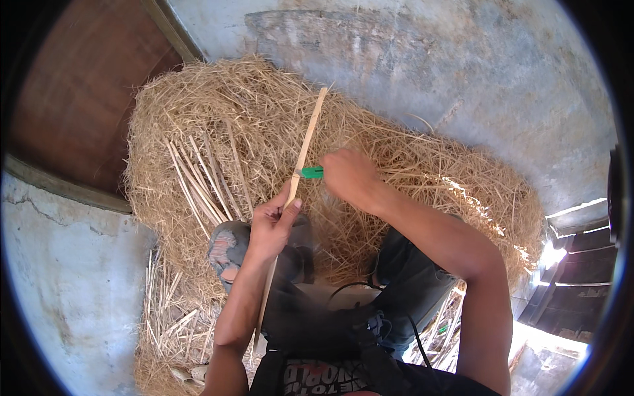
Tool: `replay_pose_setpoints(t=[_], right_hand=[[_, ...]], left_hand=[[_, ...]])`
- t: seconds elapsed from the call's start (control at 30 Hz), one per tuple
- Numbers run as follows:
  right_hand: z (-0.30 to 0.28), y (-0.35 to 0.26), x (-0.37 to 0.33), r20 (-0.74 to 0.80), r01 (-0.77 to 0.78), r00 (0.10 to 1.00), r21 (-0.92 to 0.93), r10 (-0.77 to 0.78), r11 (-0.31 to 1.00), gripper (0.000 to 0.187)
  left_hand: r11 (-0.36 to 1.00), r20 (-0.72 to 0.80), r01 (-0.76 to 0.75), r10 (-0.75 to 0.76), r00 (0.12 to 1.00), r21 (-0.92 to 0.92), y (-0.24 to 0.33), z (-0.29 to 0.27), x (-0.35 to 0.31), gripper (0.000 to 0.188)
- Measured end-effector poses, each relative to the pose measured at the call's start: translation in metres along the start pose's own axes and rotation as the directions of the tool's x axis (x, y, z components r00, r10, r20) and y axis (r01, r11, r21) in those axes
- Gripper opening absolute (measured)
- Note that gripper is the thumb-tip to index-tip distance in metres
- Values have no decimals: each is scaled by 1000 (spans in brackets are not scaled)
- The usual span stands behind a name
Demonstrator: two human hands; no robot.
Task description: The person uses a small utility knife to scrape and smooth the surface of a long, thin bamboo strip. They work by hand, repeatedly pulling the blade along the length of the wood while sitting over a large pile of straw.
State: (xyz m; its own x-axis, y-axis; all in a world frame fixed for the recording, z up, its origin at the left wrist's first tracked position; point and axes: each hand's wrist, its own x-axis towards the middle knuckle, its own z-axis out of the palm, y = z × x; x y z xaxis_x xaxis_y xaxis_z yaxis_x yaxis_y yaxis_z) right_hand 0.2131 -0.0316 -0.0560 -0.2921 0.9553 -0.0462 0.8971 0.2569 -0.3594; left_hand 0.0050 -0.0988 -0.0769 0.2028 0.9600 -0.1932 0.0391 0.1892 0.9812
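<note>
Head view, looking down: one long bamboo strip (305,146), one green-handled knife (311,172), two hands at work. Left hand (271,228) closed around the bamboo strip near its middle, thumb pressed along it. Right hand (350,175) fisted on the knife, only the green handle end showing, blade tip at the strip just above the left hand. Strip's long axis nearly upright in the picture, leaning slightly: top end pointing away toward the far wall (429,59), lower end running down past the left forearm toward the torso. Strip held above one big straw heap (409,171), which fills the ground beneath both hands. Roughly eight thinner cut sticks (198,181) lying fanned on the straw left of the strip, well apart from it. More loose splints (168,310) scattered at the heap's lower left edge. Heap bounded by the wall beyond and a reddish wooden panel (79,92) to the left; open straw on both sides of the strip.
</note>
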Motion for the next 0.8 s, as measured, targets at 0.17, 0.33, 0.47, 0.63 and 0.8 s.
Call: replay_pose_setpoints(t=[0.17, 0.33, 0.47, 0.63, 0.8], right_hand=[[16, 19, 20, -148, -6, 989, 20, 9, 1000, 20], [-68, 118, 53, -258, -512, 815, 101, 520, 853, 20], [-68, 160, 27, -352, -519, 788, 62, 505, 853, 22], [-69, 93, 9, -333, -255, 896, 159, 295, 954, 17], [-26, 17, 3, -146, -25, 989, 74, 35, 997, 14]], left_hand=[[999, -24, -44, 44, 999, -24, -16, -3, 12, 48], [999, 152, -43, 37, 988, 33, -3, 5, -19, 49], [989, 197, 27, 3, 980, -147, -4, -7, -14, 47], [937, 235, 165, -94, 967, -307, 10, 4, -1, 48], [916, 215, 191, -120, 969, -352, 16, 7, 2, 46]])
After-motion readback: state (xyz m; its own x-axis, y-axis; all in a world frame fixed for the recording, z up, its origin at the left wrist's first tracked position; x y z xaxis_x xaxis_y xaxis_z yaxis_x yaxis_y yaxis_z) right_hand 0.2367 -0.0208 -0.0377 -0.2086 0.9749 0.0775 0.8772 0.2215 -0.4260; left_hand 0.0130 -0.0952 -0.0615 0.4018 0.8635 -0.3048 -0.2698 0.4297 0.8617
